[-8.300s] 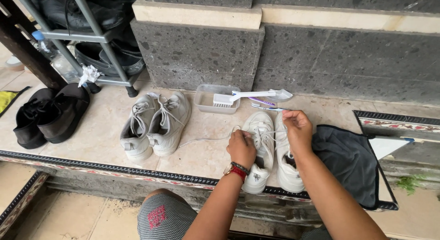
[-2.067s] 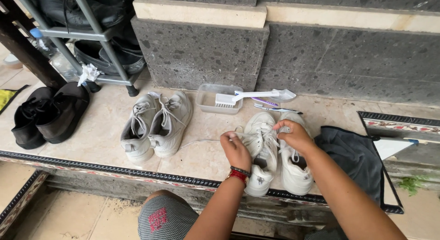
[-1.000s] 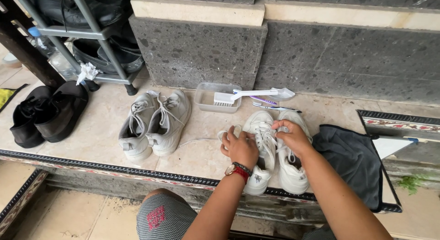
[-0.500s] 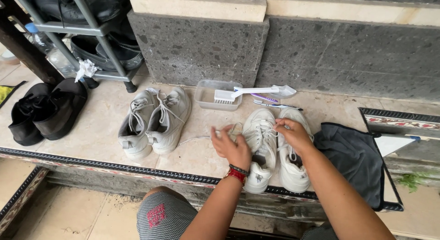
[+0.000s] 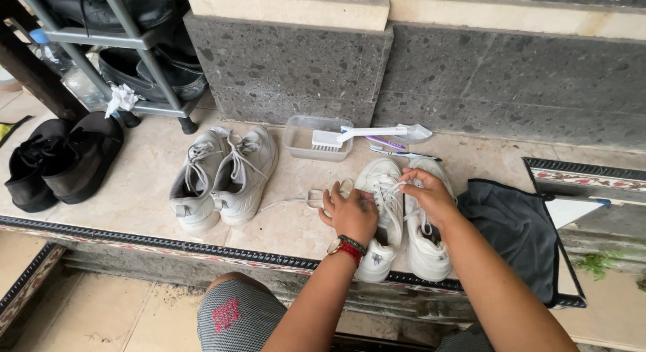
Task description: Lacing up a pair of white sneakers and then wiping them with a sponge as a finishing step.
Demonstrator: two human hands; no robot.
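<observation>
White lace [image 5: 296,201] is being worked out of the left white sneaker [image 5: 379,211] near the ledge's [image 5: 134,211] front edge; left hand [image 5: 351,214] pinches it, right hand [image 5: 429,194] grips lacing at the eyelets. Loosening the next crossing likely needs a steady pull

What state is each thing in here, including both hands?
Left hand: closed on a white lace beside the white sneaker pair.
Right hand: pinching lace on the same pair.
White sneaker pair: upright, laces partly pulled out.
Grey sneaker pair: upright, laced, untouched.
Clear plastic tub: open, white brush lying across its rim.
Dark cloth: spread flat.
</observation>
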